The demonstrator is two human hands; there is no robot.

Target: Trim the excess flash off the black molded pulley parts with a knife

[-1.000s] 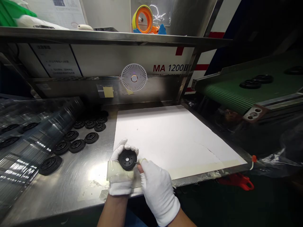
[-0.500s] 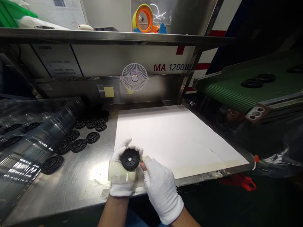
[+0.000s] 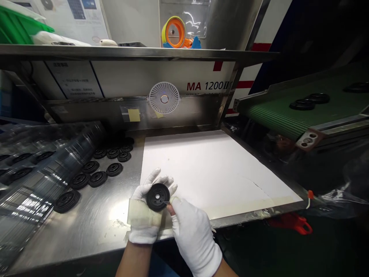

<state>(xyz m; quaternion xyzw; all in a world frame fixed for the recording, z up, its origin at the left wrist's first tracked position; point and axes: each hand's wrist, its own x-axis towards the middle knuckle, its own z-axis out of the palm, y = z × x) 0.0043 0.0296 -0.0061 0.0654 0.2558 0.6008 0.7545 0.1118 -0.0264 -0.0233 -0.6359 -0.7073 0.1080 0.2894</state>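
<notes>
Near the table surface's point(image 3: 95, 227) front edge, the left hand point(image 3: 142, 206) holds a black wheel point(image 3: 152, 197), fingers curled loosely behind; the right hand point(image 3: 192, 231) pinches a thin tool point(image 3: 166, 202) at its rim. Pressing too hard could make the tool slip and scratch it.

Wht back panel point(image 3: 138, 75) reads "MA 1200II", MA in red; txt on L notice point(image 3: 75, 79) too blurry.

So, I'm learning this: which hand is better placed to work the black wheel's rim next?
Probably the right hand: it holds a thin tool at the edge of the black wheel, which the left hand supports.
</notes>
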